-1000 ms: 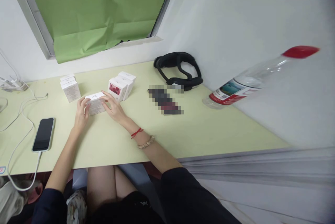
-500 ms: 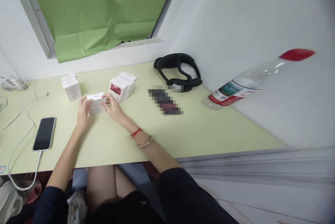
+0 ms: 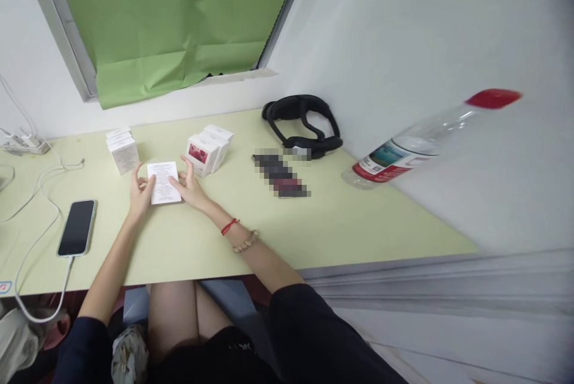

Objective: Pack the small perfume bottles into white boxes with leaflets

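Observation:
A small white box is between my hands, its face with fine printed text turned up toward me. My left hand grips its left side, thumb pressed on the printed face. On the right side, my right hand has its thumb on the same face, with the index finger lifted off. The fingers behind the box are partly hidden. Just beyond my left hand stands a row of white boxes. Another row of white boxes, the front one with a red picture, stands beyond my right hand.
A phone on a white charging cable lies to the left. A black headset and a pixelated flat item lie right of the boxes. A plastic bottle with a red cap stands by the right wall. A power strip sits far left.
The box in my hands has tipped, so its printed face now points up instead of its top showing. My thumbs have moved onto that face, and my right index finger has lifted.

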Motion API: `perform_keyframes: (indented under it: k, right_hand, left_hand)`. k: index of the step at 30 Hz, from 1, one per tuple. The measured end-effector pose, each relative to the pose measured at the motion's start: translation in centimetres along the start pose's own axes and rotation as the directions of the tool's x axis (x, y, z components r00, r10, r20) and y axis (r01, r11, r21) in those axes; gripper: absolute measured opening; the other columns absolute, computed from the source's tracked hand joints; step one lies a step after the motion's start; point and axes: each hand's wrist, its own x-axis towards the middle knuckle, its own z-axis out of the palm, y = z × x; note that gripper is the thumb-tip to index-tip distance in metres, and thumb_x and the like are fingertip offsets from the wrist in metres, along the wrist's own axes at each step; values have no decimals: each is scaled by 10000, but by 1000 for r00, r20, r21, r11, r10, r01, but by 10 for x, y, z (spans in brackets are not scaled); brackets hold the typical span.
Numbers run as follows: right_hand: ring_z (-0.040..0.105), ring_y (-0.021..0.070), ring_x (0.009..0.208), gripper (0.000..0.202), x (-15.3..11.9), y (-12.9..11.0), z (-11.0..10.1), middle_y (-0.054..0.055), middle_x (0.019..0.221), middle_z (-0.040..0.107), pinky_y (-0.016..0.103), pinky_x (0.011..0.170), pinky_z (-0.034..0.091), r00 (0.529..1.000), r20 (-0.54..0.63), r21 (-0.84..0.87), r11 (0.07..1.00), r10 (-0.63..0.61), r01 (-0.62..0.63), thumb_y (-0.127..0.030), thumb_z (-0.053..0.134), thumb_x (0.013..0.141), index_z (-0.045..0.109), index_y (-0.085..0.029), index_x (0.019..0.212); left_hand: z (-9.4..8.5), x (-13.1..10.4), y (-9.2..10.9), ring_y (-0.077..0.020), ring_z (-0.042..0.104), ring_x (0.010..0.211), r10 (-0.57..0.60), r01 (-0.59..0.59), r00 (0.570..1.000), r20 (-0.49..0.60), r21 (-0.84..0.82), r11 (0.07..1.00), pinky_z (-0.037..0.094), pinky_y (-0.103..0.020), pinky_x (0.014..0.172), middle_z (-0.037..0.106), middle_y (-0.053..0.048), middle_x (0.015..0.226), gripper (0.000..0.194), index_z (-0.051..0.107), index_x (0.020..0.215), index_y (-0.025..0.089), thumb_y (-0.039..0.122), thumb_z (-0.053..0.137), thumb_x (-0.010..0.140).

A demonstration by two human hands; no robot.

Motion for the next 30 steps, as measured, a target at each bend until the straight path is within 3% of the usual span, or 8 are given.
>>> perform_keyframes:
  k: [4, 7, 9, 13, 16, 19, 24, 30]
  right_hand:
    - [651, 209, 1024, 747, -1, -10, 0, 97, 1170, 627, 399, 956, 520, 987, 39, 110, 981, 157, -160, -427, 623, 822, 284, -250, 1464]
    - [499, 247, 1291, 748, -1, -19, -2, 113, 1344, 541, 404, 1066, 450, 982, 82, 195, 963, 171, -184, -421, 683, 757, 387, -229, 1416]
    - [426, 267, 1358, 801, -2, -25, -5, 110, 1415, 488, 400, 1047, 475, 979, 117, 234, 954, 166, -190, -428, 733, 703, 404, -232, 1406]
    - [627, 264, 1096, 981, -6, -32, -11, 82, 1400, 509, 380, 755, 615, 935, 281, 249, 924, 217, -289, -406, 811, 625, 286, -328, 1450]
    - [686, 202, 867, 1003, -7, -31, -11, 52, 1210, 638, 324, 623, 613, 922, 321, 277, 909, 216, -310, -366, 836, 609, 246, -344, 1420]
    - [687, 192, 888, 865, -5, -27, -8, 16, 1029, 689, 298, 654, 609, 964, 216, 318, 923, 154, -218, -338, 848, 589, 336, -308, 1285]
    - [696, 204, 851, 693, 0, -24, -3, 17, 976, 684, 299, 593, 600, 999, 29, 248, 969, 15, -21, -385, 814, 630, 373, -292, 1157]
    - [684, 221, 958, 497, 12, -15, -8, 53, 1031, 671, 374, 780, 596, 944, -312, 133, 979, -107, 155, -437, 700, 746, 404, -261, 1104]
  left_hand:
    - [0, -1, 3, -131, 603, 621, -194, 200, 979, 58, -130, 971, 456, -210, 534, 606, 17, 737, 687, 512, 1278, 230, 485, 752, 687]
    - [2, 2, -1, -139, 625, 657, -225, 225, 974, 26, -230, 947, 478, -219, 562, 655, -13, 808, 615, 561, 1170, 208, 470, 774, 656]
    - [3, 4, -4, -148, 642, 699, -221, 208, 975, -14, -285, 936, 499, -231, 601, 673, -28, 856, 593, 560, 1130, 200, 468, 776, 647]
    - [3, 3, -4, -150, 645, 697, -190, 178, 982, -12, -289, 940, 496, -227, 586, 682, -30, 867, 601, 535, 1120, 210, 504, 768, 651]
    - [3, -1, 3, -121, 605, 610, -156, 153, 988, 7, -245, 957, 466, -205, 528, 651, -1, 787, 595, 537, 1111, 219, 537, 761, 661]
    - [5, -4, 9, -109, 578, 573, -123, 125, 992, 23, -186, 975, 439, -195, 493, 615, 15, 739, 591, 551, 1113, 225, 562, 751, 671]
    - [8, -2, 11, -128, 617, 653, -65, 67, 998, 17, -118, 991, 490, -222, 550, 649, -21, 867, 633, 506, 1235, 254, 564, 709, 723]
    - [1, 9, 4, -163, 663, 872, 36, -36, 999, -37, 3, 999, 551, -300, 761, 628, -67, 1077, 582, 533, 1242, 264, 519, 695, 744]
